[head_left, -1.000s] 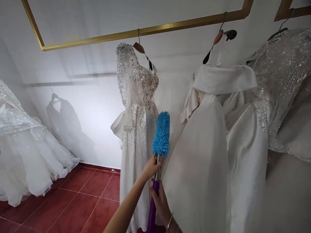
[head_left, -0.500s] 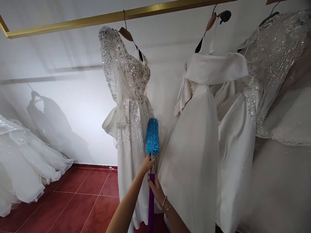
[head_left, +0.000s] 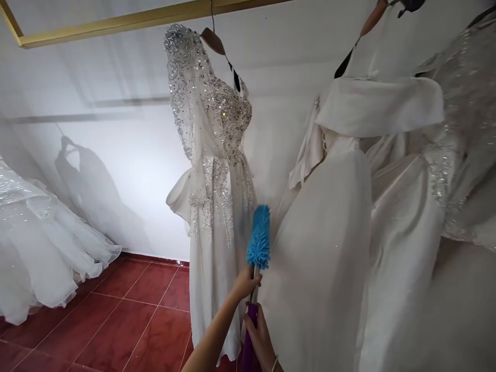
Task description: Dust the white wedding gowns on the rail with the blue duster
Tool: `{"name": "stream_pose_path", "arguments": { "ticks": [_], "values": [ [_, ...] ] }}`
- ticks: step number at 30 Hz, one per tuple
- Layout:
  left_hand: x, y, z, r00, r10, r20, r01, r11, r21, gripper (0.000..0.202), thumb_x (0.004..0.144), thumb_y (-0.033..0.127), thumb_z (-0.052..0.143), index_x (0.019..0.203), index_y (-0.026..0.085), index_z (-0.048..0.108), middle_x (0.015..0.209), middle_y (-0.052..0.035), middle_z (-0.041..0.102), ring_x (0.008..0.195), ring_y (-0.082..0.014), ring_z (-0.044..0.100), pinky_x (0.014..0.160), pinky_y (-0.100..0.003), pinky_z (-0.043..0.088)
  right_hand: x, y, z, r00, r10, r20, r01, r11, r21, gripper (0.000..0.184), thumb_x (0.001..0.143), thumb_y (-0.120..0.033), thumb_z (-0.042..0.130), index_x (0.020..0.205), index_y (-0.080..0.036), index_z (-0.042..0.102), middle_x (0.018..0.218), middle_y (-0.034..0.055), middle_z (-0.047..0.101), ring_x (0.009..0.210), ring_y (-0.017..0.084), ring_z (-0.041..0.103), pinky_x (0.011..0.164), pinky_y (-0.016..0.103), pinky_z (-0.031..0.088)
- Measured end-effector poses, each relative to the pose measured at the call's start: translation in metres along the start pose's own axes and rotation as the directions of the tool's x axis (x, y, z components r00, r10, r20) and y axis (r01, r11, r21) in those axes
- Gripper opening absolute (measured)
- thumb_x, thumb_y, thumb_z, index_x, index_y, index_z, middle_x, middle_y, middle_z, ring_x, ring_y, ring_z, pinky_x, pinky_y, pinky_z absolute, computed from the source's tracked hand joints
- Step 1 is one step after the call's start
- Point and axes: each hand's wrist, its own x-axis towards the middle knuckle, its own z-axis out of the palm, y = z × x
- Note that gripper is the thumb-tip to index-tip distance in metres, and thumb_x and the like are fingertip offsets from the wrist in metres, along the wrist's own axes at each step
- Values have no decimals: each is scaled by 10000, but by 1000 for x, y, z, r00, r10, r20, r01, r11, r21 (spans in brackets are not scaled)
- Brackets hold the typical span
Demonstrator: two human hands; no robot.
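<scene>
Rightward and a little lower sits the duster (head_left: 259,236) now, its blue head between the beaded gown (head_left: 215,170) and satin gown (head_left: 333,248), left hand (head_left: 246,283) closed on its shaft, right hand (head_left: 260,337) wrapped round the purple handle below

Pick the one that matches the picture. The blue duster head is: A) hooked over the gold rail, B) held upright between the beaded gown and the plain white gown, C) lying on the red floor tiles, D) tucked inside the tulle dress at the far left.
B: both hands, left hand above right hand, grip the pole, and the duster head stands upright between the beaded gown and the plain white gown.
</scene>
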Motion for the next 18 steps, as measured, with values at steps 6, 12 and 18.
{"name": "stream_pose_path", "arguments": {
  "ticks": [6, 12, 18],
  "values": [
    [-31, 82, -51, 923, 360, -138, -381, 907, -180, 423, 838, 500, 469, 1122, 187, 491, 661, 17, 600, 640, -140, 539, 640, -274, 403, 7, -76, -6, 942, -235, 240, 270, 955, -126, 462, 794, -412, 541, 1195, -217, 420, 1069, 99, 660, 1010, 248, 610, 895, 353, 478],
    [-68, 61, -66, 829, 239, -506, -450, 823, -347, 425, 819, 628, 399, 933, 221, 451, 549, 61, 473, 498, -117, 418, 538, -273, 354, 4, -100, -12, 835, -186, 518, 347, 908, -233, 341, 781, -379, 536, 1083, -221, 543, 676, -15, 527, 606, 173, 493, 595, 292, 411],
    [-72, -12, -42, 733, -205, -648, -201, 846, -494, 553, 773, 671, 430, 1062, 206, 507, 562, 56, 470, 546, -141, 462, 585, -279, 386, 10, -55, -9, 773, 139, 619, -98, 990, -100, 502, 604, -443, 659, 1037, -197, 598, 704, -23, 531, 660, 163, 500, 652, 300, 404]
  ]
}}
